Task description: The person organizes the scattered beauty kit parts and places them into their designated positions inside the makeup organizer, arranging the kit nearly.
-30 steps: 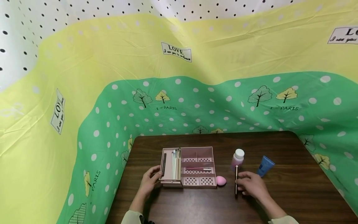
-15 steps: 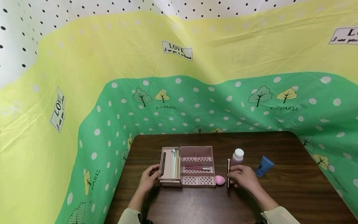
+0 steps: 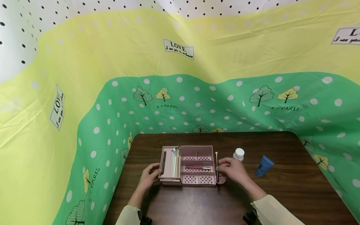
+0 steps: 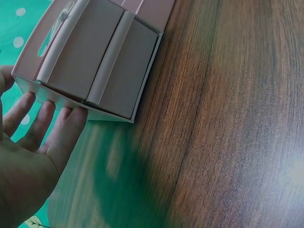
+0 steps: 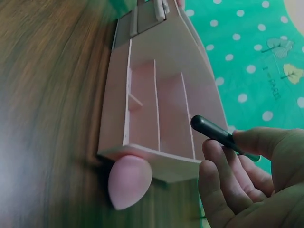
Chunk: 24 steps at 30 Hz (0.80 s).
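Observation:
A pink organizer box (image 3: 187, 183) sits on the table. Its left tray (image 3: 167, 162) holds several slim brushes (image 3: 175, 161) and a dark pen (image 3: 163, 162); a magenta-handled brush (image 3: 194, 168) lies in a right compartment. My left hand (image 3: 149, 176) rests its fingertips against the box's left end wall, fingers nearly straight in the left wrist view. My right hand (image 3: 232, 169) pinches a slim dark cosmetic stick (image 5: 211, 130) between thumb and fingers, upright just beside the box's right edge, pale tip up. A pink makeup sponge (image 5: 130, 182) touches the box's right end, partly hidden in the head view.
A white-capped bottle (image 3: 239, 153) stands behind my right hand, its lower part hidden. Farther right is a blue tube (image 3: 264, 166). The brown wooden table (image 3: 197, 206) is bordered by a green and yellow patterned curtain (image 3: 174, 118).
My right hand has moved left with the dark cosmetic stick, from near the bottle to the box's right edge, now partly covering the sponge. My left hand stays at the box.

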{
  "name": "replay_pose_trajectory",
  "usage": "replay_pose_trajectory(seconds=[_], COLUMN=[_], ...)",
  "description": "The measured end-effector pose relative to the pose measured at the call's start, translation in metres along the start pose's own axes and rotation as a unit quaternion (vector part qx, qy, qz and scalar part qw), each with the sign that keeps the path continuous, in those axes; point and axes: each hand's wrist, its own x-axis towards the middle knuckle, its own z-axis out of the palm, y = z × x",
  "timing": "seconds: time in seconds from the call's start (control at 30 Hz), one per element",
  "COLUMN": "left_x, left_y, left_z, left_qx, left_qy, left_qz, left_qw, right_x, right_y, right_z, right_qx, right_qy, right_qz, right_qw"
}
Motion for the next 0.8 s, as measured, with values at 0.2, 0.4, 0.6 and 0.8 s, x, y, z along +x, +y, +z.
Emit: replay_pose_trajectory(seconds=[0.2, 0.4, 0.6, 0.8], left_x=[0.003, 0.002, 0.0, -0.001], left_y=[0.001, 0.0, -0.001, 0.001], left_z=[0.0, 0.001, 0.0, 0.0], left_qx=[0.004, 0.007, 0.011, 0.013], left_qy=[0.001, 0.008, 0.01, -0.003], left_qz=[-0.007, -0.008, 0.001, 0.001], left_qw=[1.0, 0.9999, 0.9999, 0.9999], right_x=[0.008, 0.015, 0.023, 0.027], right_y=[-0.014, -0.023, -0.036, -0.048], right_z=[0.01, 0.024, 0.042, 0.059], right_qx=[0.027, 0.038, 0.046, 0.077], right_qy=[-0.013, -0.016, -0.026, -0.042], right_qz=[-0.019, -0.007, -0.005, 0.002], right_qw=[0.9994, 0.9991, 0.9986, 0.9962])
